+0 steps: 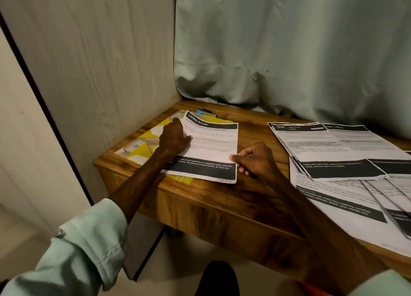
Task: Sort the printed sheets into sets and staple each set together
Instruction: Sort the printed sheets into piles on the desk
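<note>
LIVING ROOM sheet (213,144): on yellow folder (146,144), left end of wooden table (218,198)
Left hand (174,137): presses its left edge flat
Right hand (255,160): pinches its right edge
Doing it well: square the edges before reaching for the stapler (205,113) just behind

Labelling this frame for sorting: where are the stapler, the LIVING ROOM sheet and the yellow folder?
stapler (205,113): head view, its blue-and-metal body.
LIVING ROOM sheet (213,144): head view, white middle of the page.
yellow folder (148,136): head view, yellow patch of its cover.
</note>
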`<state>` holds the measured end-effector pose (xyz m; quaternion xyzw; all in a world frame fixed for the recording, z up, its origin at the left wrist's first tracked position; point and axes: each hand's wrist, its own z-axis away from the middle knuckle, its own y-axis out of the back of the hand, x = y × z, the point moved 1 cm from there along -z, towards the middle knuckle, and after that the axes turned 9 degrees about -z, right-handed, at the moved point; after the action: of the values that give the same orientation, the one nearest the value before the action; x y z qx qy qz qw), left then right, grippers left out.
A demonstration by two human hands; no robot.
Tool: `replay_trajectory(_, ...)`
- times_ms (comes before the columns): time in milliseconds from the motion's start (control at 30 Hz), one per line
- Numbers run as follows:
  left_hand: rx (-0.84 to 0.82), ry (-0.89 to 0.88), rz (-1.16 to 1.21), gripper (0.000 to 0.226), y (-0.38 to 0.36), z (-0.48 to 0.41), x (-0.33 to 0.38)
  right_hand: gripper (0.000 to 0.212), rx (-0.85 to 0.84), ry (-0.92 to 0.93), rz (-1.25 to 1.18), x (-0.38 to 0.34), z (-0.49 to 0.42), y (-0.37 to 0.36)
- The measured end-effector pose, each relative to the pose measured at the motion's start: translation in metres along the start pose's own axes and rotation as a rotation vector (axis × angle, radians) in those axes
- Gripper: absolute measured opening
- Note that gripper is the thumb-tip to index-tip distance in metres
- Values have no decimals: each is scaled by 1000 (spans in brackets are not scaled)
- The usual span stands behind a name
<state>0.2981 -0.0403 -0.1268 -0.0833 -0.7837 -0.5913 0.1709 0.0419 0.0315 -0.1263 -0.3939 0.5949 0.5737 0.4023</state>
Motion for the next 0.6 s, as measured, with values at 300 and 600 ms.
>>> replay_trajectory(300, 42, -23, -170, 79, 3, 14, 38, 35, -17, 18, 138, -1, 4, 11)
replay_trajectory(600, 0, -345, 232, 32, -5, 75, 154, 18, 323, 193, 308, 11, 21, 127)
